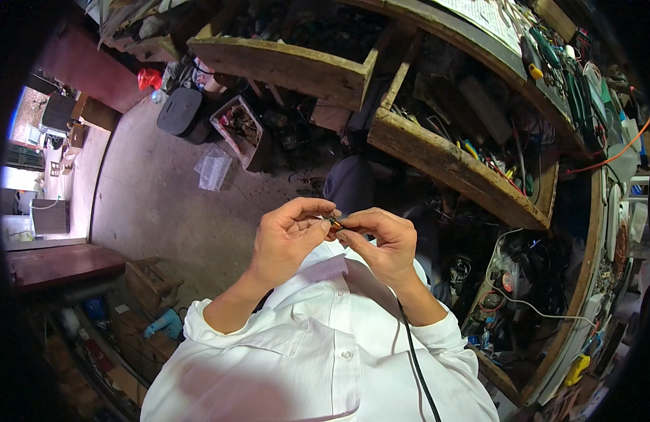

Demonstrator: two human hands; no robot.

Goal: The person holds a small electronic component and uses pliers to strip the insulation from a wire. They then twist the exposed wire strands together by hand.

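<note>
Both my hands meet in front of my white shirt, pinching a small dark piece with a yellow-orange part (335, 223). My left hand (289, 231) is closed, with thumb and fingertips on one side of it. From the other side, my right hand (381, 238) grips it between thumb and forefinger. The fingertips cover most of the piece, so its exact kind cannot be made out. A black cable (413, 344) runs up over the shirt to my right wrist; whether it joins the held piece is hidden.
Two wooden drawers, the left one (282, 65) and the right one (451, 158), stand pulled out ahead; the right holds tools. Pliers and screwdrivers (550, 53) lie on the bench top. A box (253, 155), a black bin (182, 112) and bubble wrap (213, 167) are on the floor.
</note>
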